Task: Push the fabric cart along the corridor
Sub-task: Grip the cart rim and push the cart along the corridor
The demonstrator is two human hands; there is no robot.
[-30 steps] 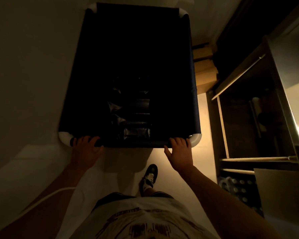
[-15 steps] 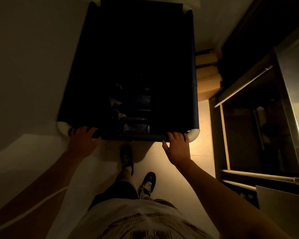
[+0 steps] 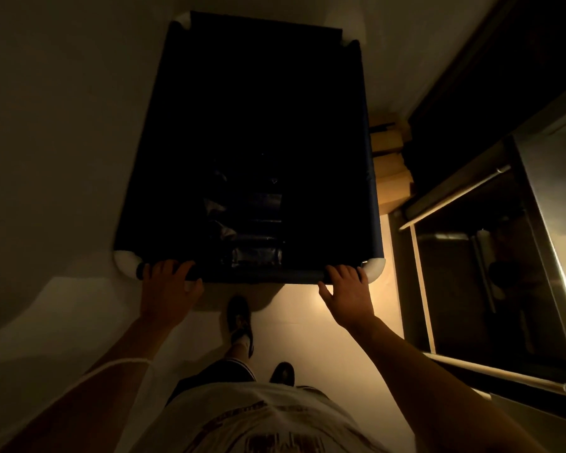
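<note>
The cart [image 3: 252, 152] lies directly ahead, long axis down the corridor. Your left hand [image 3: 167, 289] and right hand [image 3: 348, 289] both curl over its near rail [image 3: 258, 276], equally close.

Top: pale short-sleeved T-shirt [image 3: 242, 416] with a dark printed graphic on the front.
Arms: bare from the sleeve down to the hands.
Legs: dark shorts [image 3: 223, 371].
Feet: dark shoes [image 3: 239, 317], white socks.

The print on the shirt [image 3: 262, 429] is too dim to read.
</note>
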